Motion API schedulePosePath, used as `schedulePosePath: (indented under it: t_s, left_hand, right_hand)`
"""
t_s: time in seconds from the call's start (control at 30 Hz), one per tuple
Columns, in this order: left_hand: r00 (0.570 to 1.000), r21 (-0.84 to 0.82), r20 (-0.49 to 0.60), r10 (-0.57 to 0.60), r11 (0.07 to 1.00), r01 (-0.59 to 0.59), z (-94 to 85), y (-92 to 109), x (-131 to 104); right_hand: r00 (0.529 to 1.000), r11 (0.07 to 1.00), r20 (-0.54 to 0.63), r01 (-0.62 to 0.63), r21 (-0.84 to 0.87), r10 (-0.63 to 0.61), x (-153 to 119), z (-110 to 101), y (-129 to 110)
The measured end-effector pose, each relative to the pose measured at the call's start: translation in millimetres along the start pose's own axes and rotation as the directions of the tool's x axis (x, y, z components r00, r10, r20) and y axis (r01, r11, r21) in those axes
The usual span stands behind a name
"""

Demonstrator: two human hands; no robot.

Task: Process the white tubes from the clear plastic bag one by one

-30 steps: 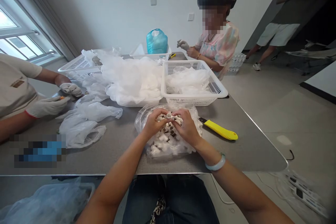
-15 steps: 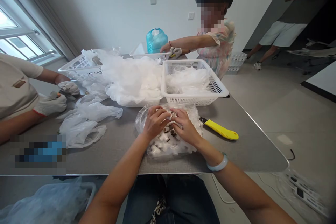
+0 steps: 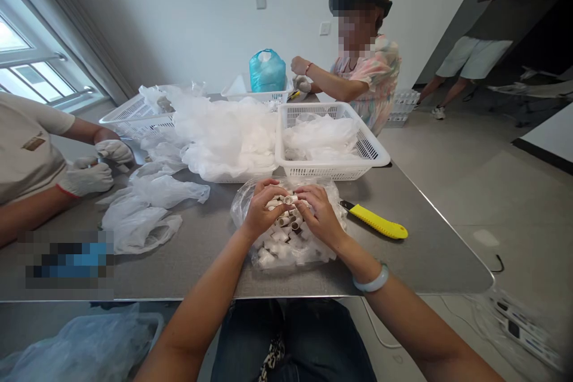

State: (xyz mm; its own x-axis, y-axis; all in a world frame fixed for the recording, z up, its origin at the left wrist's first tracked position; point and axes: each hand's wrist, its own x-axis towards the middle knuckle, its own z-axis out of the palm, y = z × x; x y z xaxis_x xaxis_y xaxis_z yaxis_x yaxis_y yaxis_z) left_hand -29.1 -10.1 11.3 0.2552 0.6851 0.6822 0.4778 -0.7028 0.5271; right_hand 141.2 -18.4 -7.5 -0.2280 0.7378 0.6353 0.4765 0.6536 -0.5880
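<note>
A small white tube-like fitting is pinched between my two hands, above an opened clear plastic bag of similar white fittings. My left hand grips its left side with thumb and fingers. From the right, my right hand has its fingertips closed on the same piece. Just right of the bag lies a utility knife with a yellow handle, its dark blade end toward the bag.
Behind the bag stand a white basket with plastic bags and a heap of white bags. A gloved person sits left; another is across the table. Crumpled bags lie at left.
The fitting between my hands now shows more clearly, with its round opening visible, as my fingers have shifted. The person across has raised a bare hand away from the far basket.
</note>
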Motion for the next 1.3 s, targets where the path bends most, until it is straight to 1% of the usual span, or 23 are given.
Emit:
schedulePosePath:
  t_s: [0.2,0.3,0.53,0.77,1.03,1.13,1.23,1.3]
  left_hand:
    - [1.0,0.019,-0.019,0.004,1.0,-0.004,0.3,-0.4,-0.6]
    - [1.0,0.008,-0.016,0.026,1.0,-0.025,0.2,-0.2,-0.3]
    - [0.998,-0.021,0.023,0.055,0.998,-0.054,-0.2,0.4,-0.4]
    - [0.992,-0.056,0.015,0.127,0.99,-0.126,-1.6,2.3,1.3]
    - [0.985,-0.084,0.011,0.174,0.981,-0.172,-1.1,2.5,2.4]
    - [0.99,-0.092,0.039,0.136,0.987,-0.132,-2.0,2.1,1.9]
    - [0.997,-0.099,0.078,0.027,0.995,-0.019,-2.8,1.0,1.2]
    - [0.996,-0.098,0.075,-0.046,0.994,0.054,-2.8,-0.1,0.8]
  right_hand:
    - [1.0,0.999,0.004,-0.002,0.037,0.002,1.0,-1.6,-1.9]
    - [1.0,0.998,0.016,-0.024,0.059,0.023,1.5,-2.5,-2.1]
    - [0.997,0.994,0.023,-0.071,0.088,0.069,1.6,-2.9,-1.4]
    - [0.996,0.989,0.033,-0.09,0.119,0.086,1.7,-2.4,-2.5]
    - [0.992,0.98,0.046,-0.123,0.155,0.118,2.1,-2.1,-3.4]
    - [0.991,0.979,0.041,-0.129,0.158,0.124,2.6,-3.1,-4.1]
    - [0.993,0.981,0.018,-0.115,0.158,0.113,3.1,-4.7,-5.6]
    - [0.996,0.985,-0.009,-0.09,0.15,0.092,3.3,-5.4,-6.9]
